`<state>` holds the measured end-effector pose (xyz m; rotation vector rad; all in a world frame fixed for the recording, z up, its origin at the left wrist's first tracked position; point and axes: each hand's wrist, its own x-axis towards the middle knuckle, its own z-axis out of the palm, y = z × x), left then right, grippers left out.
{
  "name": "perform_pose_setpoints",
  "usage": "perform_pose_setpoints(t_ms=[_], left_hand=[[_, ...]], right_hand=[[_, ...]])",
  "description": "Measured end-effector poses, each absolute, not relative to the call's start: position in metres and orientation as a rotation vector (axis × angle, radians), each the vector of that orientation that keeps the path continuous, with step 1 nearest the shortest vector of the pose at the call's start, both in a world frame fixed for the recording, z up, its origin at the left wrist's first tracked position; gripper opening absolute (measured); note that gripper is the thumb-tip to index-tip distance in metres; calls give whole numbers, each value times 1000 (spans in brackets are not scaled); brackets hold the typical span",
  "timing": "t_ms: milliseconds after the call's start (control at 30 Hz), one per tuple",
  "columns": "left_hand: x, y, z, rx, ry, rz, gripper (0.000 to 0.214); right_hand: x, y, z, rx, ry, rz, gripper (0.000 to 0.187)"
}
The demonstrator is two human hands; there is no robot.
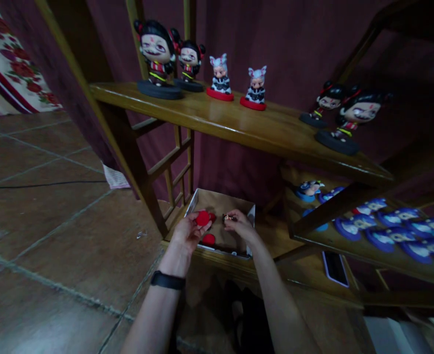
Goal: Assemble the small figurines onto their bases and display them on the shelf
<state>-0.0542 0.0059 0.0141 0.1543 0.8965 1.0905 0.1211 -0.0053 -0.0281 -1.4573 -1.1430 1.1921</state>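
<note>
My left hand (188, 233) is closed on a round red base (203, 218), held over an open cardboard box (202, 197) on the low shelf. My right hand (241, 224) pinches a small dark figurine piece (228, 217) just right of the base, and the two pieces are a little apart. Another red base (208, 240) lies inside the box below my left hand. A black band sits on my left wrist.
On the upper wooden shelf (246, 127) stand several big-headed figurines: two on black bases (157, 49), two on red bases (220, 76), two more at the right (349, 118). Blue-based figures (386, 231) fill the middle right shelf. A phone (334, 268) lies on the low shelf. Tiled floor extends to the left.
</note>
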Motion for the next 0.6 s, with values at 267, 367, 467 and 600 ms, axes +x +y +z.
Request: perform_pose_setpoints(t_ms=[267, 367, 467, 600], left_hand=[[-37, -3, 7, 368, 970, 1137, 27], [-30, -7, 8, 496, 1043, 1237, 31], [-27, -12, 12, 661, 1062, 1315, 32], [-26, -19, 13, 625, 1080, 1303, 34]], right_hand=[[123, -22, 1, -1016, -675, 1485, 30], [126, -23, -1, -1002, -574, 1504, 22], [128, -23, -3, -1019, -517, 1504, 21], [129, -23, -4, -1036, -520, 1487, 23]])
